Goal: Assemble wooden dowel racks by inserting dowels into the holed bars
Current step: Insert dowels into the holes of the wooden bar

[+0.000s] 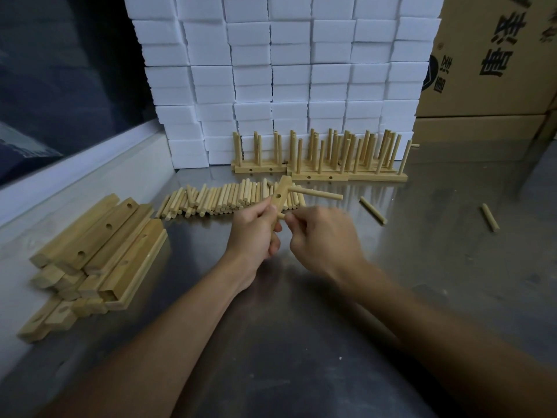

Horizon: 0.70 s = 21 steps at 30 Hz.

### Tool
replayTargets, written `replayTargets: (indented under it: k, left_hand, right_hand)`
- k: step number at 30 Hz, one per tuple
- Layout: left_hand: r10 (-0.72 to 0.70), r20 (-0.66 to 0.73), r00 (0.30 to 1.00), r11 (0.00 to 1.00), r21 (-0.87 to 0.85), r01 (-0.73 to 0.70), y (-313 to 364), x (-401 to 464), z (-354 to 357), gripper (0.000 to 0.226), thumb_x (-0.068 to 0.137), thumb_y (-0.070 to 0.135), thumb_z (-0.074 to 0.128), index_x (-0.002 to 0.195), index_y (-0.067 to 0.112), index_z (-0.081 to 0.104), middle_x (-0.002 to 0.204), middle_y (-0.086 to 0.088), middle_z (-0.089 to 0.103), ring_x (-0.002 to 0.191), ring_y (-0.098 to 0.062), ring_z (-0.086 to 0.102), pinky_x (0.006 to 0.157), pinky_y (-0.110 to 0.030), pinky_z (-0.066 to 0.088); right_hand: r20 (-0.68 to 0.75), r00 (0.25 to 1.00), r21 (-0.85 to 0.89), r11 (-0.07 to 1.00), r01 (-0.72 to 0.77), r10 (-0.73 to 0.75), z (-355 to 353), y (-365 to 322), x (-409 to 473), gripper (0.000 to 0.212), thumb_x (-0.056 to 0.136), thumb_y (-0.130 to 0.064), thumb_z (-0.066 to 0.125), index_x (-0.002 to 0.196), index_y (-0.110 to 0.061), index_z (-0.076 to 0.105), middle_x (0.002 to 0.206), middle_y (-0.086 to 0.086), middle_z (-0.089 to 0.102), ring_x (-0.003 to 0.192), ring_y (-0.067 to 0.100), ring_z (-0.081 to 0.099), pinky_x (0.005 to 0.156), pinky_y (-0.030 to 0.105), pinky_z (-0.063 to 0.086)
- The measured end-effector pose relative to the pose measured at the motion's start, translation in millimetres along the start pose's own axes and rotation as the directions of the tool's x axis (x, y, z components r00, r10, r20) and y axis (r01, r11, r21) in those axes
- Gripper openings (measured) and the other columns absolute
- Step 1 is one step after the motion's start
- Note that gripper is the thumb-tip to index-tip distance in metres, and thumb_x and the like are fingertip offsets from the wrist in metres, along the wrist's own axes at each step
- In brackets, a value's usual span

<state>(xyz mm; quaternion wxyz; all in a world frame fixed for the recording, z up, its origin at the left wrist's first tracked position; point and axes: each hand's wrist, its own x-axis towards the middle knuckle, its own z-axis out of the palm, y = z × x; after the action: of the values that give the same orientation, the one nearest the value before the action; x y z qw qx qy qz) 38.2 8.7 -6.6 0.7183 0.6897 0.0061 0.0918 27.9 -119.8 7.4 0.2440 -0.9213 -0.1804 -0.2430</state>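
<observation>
My left hand [256, 233] grips a holed wooden bar [279, 195] tilted upright above the metal table [301, 312]. One dowel [316, 194] sticks out of the bar's upper end, pointing right. My right hand [322, 236] pinches a second dowel [281, 215], whose end touches the bar lower down; most of that dowel is hidden in my fingers. A row of loose dowels [223, 197] lies just behind my hands. Finished racks [319, 158] with upright dowels stand farther back. A pile of holed bars [99, 251] lies at the left.
Two stray dowels [372, 210] [489, 217] lie on the table to the right. Stacked white foam blocks [286, 70] form a wall behind the racks. Cardboard boxes [494, 55] stand at the back right. The table's raised rim [90, 170] runs along the left.
</observation>
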Motion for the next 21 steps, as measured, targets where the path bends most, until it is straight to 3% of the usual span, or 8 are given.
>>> replayTargets:
  k: [3,6,8,10,12,16,19,21]
  left_hand:
    - [0.015,-0.003,1.000,0.999,0.029,-0.015,0,0,1,0.035,0.105,0.019,0.045,0.138,0.019,0.056,0.073,-0.004,0.052,0.044,-0.009,0.042,0.036,-0.020,0.031]
    - [-0.007,0.006,1.000,1.000,0.026,0.007,1,-1,3,0.034,0.105,0.019,0.044,0.135,0.014,0.058,0.069,-0.001,0.052,0.042,-0.010,0.042,0.037,-0.020,0.030]
    - [-0.020,0.028,0.999,1.000,0.019,0.019,1,-2,4,0.031,0.105,0.019,0.043,0.130,0.014,0.061,0.066,0.000,0.051,0.041,-0.011,0.041,0.037,-0.019,0.030]
    - [-0.016,0.046,0.999,1.000,0.002,0.016,3,-4,3,0.029,0.105,0.018,0.042,0.126,0.018,0.062,0.065,-0.001,0.051,0.041,-0.012,0.040,0.037,-0.018,0.030]
    - [-0.007,0.060,0.998,1.000,0.003,0.007,3,-4,2,0.027,0.105,0.017,0.043,0.120,0.022,0.065,0.065,-0.002,0.051,0.040,-0.013,0.040,0.036,-0.019,0.028]
    - [0.017,0.096,0.995,1.000,0.020,-0.019,4,-7,4,0.049,0.105,0.017,0.044,0.080,0.047,0.073,0.065,-0.002,0.050,0.040,-0.012,0.039,0.037,-0.020,0.027]
    - [0.019,0.101,0.995,0.999,0.042,-0.023,3,-6,4,0.028,0.105,0.023,0.046,0.111,0.032,0.073,0.067,-0.002,0.048,0.040,-0.011,0.039,0.038,-0.022,0.028]
    - [0.011,0.089,0.996,0.998,0.064,-0.016,2,-5,4,0.028,0.105,0.024,0.047,0.125,0.019,0.066,0.068,-0.003,0.048,0.040,-0.011,0.039,0.038,-0.022,0.028]
  right_hand:
    - [0.112,0.962,0.296,0.915,-0.273,0.250,0,-1,7,0.034,0.099,-0.028,0.053,0.075,-0.011,0.071,0.054,0.000,0.058,0.039,0.004,0.044,0.046,0.023,0.034]
    - [0.037,0.995,0.038,0.995,-0.096,0.095,-5,-2,3,0.031,0.100,-0.029,0.051,0.074,-0.018,0.063,0.055,-0.005,0.051,0.047,0.010,0.045,0.048,0.026,0.031]
    - [-0.024,0.995,-0.189,0.977,0.094,-0.101,-10,-1,0,0.026,0.097,-0.026,0.053,0.071,-0.024,0.051,0.057,-0.005,0.047,0.051,0.019,0.041,0.051,0.028,0.027]
    - [-0.042,0.979,-0.252,0.950,0.183,-0.199,-12,0,0,0.026,0.093,-0.022,0.059,0.069,-0.023,0.048,0.058,0.000,0.052,0.050,0.022,0.041,0.050,0.027,0.025]
    - [-0.022,0.979,-0.275,0.943,0.188,-0.202,-12,1,-1,0.023,0.091,-0.023,0.061,0.069,-0.023,0.052,0.058,0.001,0.055,0.049,0.023,0.042,0.049,0.025,0.024]
    - [-0.035,0.996,-0.225,0.972,0.068,-0.078,-10,0,-2,0.032,0.091,-0.026,0.057,0.062,-0.025,0.043,0.049,-0.008,0.040,0.044,0.014,0.034,0.046,0.024,0.017]
    - [-0.008,0.997,-0.081,0.994,-0.074,0.074,-6,2,2,0.035,0.093,-0.028,0.056,0.058,-0.027,0.049,0.047,-0.009,0.042,0.046,0.009,0.039,0.046,0.024,0.023]
    - [0.030,0.981,0.059,0.979,-0.195,0.194,-6,3,3,0.040,0.093,-0.027,0.058,0.054,-0.028,0.050,0.042,-0.010,0.044,0.044,0.007,0.041,0.046,0.023,0.026]
